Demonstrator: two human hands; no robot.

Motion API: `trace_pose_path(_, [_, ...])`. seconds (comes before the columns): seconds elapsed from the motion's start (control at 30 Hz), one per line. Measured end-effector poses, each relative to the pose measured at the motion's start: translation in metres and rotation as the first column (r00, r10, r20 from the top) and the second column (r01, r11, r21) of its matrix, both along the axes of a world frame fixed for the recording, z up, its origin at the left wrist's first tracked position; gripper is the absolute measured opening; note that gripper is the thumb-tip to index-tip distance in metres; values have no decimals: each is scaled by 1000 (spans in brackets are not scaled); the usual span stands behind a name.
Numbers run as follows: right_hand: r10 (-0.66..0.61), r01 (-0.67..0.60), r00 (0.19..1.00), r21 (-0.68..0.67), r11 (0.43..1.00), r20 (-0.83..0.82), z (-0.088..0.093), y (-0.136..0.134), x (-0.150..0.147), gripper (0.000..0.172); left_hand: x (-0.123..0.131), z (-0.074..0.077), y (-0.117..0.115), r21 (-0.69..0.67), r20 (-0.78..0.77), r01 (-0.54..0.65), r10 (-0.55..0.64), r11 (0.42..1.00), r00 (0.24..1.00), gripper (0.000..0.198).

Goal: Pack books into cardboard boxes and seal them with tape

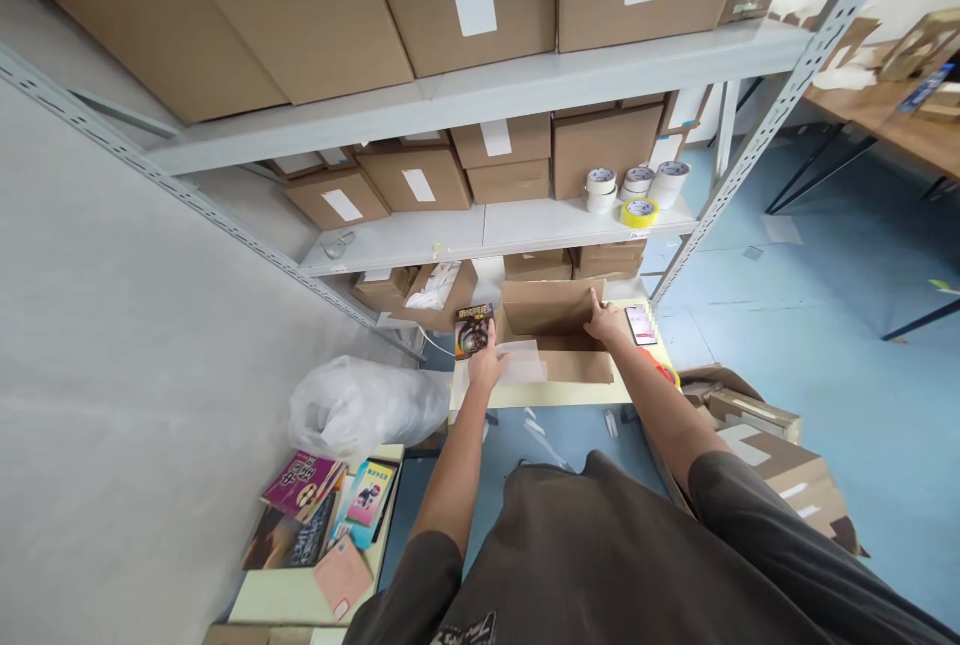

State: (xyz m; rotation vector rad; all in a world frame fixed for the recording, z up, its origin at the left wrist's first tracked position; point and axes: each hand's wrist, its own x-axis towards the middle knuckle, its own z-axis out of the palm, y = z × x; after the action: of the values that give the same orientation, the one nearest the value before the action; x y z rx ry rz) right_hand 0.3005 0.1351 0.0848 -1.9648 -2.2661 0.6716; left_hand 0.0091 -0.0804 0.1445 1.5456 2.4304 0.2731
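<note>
A cardboard box [577,365] lies with its top open on a pale yellow table, in the middle of the view. At its right end is my right hand [604,321], gripping the side wall with the index finger stretched up toward the far corner. My left hand [486,365] holds a dark book with a colourful cover [469,333] by its right edge, just left of the box. A thin white translucent sheet [526,361] hangs over the box's near left edge, close to my left wrist. The fingers under the book are hidden.
A phone [641,325] lies right of the box, near an orange tape dispenser [656,361]. Shelves [517,223] with boxes and tape rolls [639,213] rise behind. Left stand a bubble wrap roll [367,405] and stacked books [304,485]; cardboard scraps [780,455] sit at right.
</note>
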Motion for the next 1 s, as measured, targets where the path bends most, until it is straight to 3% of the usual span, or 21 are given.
trace_pose_path(0.13, [3,-6,998,34,999,68,-9,12,-3,120,16,-9,1,100,-76,-20,28,995,997,76])
trace_pose_path(0.3, [-42,42,999,2,999,-11,-25,11,2,114,10,-15,-1,135,-67,269,-262,954,963,47])
trace_pose_path(0.37, [-76,76,997,-34,997,1,-26,10,3,111,-2,-16,2,127,-52,333,-329,934,943,55])
trace_pose_path(0.5, [-77,78,997,-66,995,13,-20,9,5,101,-26,-31,5,11,82,279,-279,960,957,108])
trace_pose_path(0.57, [-67,67,998,-77,995,5,-16,9,6,95,-30,-44,5,-41,189,286,-273,957,943,118])
trace_pose_path(0.63, [-62,61,998,-75,995,-9,-11,9,6,90,-24,-58,4,-27,248,266,-252,963,936,102])
trace_pose_path(0.8, [-92,85,991,-78,993,-97,-9,9,8,79,4,-83,7,79,195,66,-80,995,977,32])
trace_pose_path(1.0, [-198,175,924,-98,980,-328,-16,5,14,77,8,-93,6,101,194,50,-69,994,979,22])
